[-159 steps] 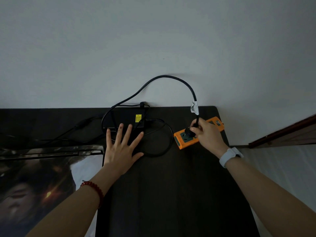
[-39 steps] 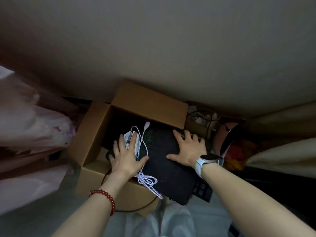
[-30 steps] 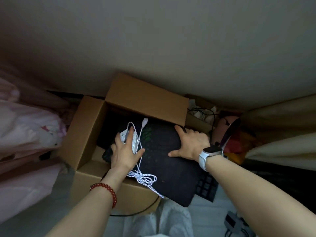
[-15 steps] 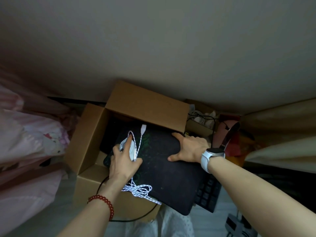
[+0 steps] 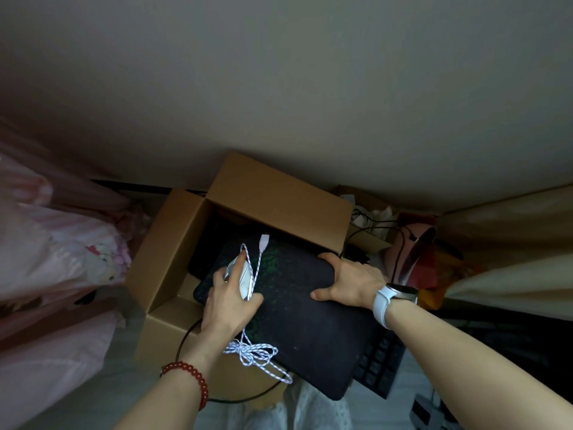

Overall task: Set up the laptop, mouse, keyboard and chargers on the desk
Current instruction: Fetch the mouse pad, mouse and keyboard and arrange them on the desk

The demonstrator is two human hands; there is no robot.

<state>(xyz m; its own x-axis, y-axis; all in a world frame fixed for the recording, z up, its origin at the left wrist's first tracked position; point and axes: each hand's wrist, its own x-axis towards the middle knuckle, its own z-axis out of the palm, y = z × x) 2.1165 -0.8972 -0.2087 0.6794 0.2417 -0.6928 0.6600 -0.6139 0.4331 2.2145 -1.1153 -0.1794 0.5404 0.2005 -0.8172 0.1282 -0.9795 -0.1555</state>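
Observation:
A dark mouse pad [image 5: 307, 321] lies tilted over the open cardboard box [image 5: 276, 197], with a black keyboard [image 5: 379, 363] showing under its right edge. My left hand [image 5: 228, 301] grips a white mouse [image 5: 246, 279] on the pad's left side. The mouse's white braided cable [image 5: 255, 355] loops up to a USB plug [image 5: 263, 240] and bunches below my wrist. My right hand [image 5: 350, 282] clasps the stack's far right edge, thumb on top.
Pink bedding [image 5: 55, 265] fills the left. A pink lamp-like object [image 5: 412, 256] and tangled cords sit right of the box. A thin black cable [image 5: 198, 333] curves over the box front. A pale wall rises behind.
Since 5.3 s ago I have turned from the desk and power strip to the box. In the last second my left hand has closed on the mouse and the stack has risen slightly.

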